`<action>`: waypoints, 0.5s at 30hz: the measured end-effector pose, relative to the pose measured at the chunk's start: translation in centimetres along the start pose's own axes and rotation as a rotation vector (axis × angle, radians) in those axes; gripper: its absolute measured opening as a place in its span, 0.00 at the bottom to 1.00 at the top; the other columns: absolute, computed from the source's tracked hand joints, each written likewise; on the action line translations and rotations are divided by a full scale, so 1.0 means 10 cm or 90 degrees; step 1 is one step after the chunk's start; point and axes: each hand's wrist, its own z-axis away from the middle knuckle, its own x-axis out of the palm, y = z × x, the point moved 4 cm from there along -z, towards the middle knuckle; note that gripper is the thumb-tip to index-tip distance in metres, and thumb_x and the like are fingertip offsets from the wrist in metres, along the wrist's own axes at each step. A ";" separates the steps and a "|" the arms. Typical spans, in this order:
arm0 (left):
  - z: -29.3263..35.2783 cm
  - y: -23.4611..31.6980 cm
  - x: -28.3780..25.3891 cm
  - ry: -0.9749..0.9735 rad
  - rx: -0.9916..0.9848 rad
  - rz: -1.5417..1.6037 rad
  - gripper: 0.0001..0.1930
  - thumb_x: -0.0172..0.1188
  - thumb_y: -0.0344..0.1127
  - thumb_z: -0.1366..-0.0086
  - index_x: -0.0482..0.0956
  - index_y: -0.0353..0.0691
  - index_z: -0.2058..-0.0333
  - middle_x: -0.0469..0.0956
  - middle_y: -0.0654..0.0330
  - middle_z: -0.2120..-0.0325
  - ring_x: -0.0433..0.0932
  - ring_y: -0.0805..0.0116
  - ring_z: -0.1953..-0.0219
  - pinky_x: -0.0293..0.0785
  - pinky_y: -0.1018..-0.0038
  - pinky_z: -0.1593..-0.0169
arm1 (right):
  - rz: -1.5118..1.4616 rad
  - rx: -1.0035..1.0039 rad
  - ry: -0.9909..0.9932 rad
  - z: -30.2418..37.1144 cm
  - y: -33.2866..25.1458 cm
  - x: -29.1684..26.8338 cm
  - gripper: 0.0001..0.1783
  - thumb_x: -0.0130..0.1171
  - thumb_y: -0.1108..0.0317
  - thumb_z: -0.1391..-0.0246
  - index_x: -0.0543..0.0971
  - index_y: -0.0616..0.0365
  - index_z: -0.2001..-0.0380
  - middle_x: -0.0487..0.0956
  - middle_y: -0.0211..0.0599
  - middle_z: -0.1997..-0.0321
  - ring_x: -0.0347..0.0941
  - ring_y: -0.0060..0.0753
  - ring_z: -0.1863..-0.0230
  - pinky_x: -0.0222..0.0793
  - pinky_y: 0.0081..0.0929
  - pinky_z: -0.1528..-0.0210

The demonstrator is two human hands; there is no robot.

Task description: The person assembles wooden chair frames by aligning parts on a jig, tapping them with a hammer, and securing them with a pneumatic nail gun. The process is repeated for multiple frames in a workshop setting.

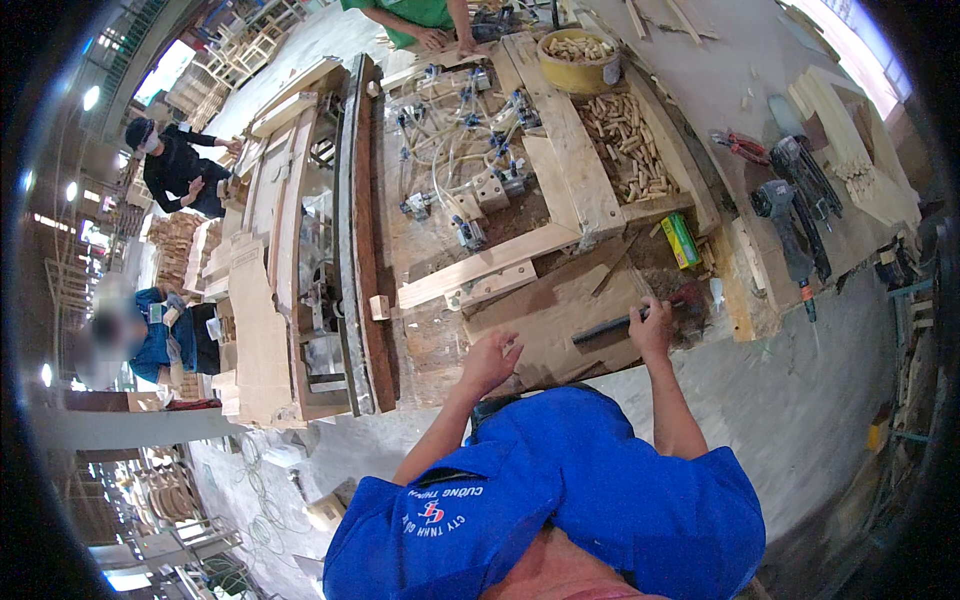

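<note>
My right hand is closed around a hammer. Its black handle points left past my fingers, and a dark reddish head shows on the far side. My left hand hovers at the near edge of the bench with bent fingers apart and nothing in them. Beneath both hands lies a brown cardboard sheet. Just beyond it, a long pale wooden strip meets another wooden piece at a corner. A short wooden bar with holes rests against the strip's near side.
Pneumatic cylinders with hoses fill the bench's middle. A yellow tub of dowels stands beside a tray of loose dowels. A green-yellow box and air nailers are at right. A co-worker's hands work opposite; two people stand left.
</note>
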 end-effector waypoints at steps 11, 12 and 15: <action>0.11 -0.28 0.10 0.029 -0.015 0.037 0.18 0.62 0.45 0.34 0.84 0.42 0.50 0.84 0.48 0.60 0.83 0.45 0.55 0.79 0.54 0.51 | 0.001 -0.011 -0.096 -0.06 -0.13 0.02 0.18 0.67 0.63 0.46 0.78 0.62 0.56 0.76 0.56 0.56 0.73 0.61 0.49 0.69 0.52 0.46; 0.06 -0.26 0.09 0.026 -0.004 0.028 0.18 0.62 0.45 0.34 0.84 0.42 0.50 0.84 0.48 0.60 0.82 0.44 0.55 0.79 0.54 0.50 | 0.013 -0.057 -0.053 -0.06 -0.05 0.04 0.19 0.65 0.63 0.45 0.78 0.62 0.53 0.76 0.60 0.54 0.71 0.63 0.46 0.67 0.55 0.42; 0.02 -0.29 0.06 0.017 -0.020 0.023 0.19 0.61 0.47 0.33 0.84 0.42 0.50 0.84 0.47 0.60 0.82 0.43 0.55 0.79 0.53 0.50 | 0.017 -0.042 -0.058 -0.07 -0.06 0.06 0.19 0.67 0.59 0.48 0.80 0.59 0.58 0.79 0.57 0.54 0.75 0.61 0.50 0.70 0.51 0.46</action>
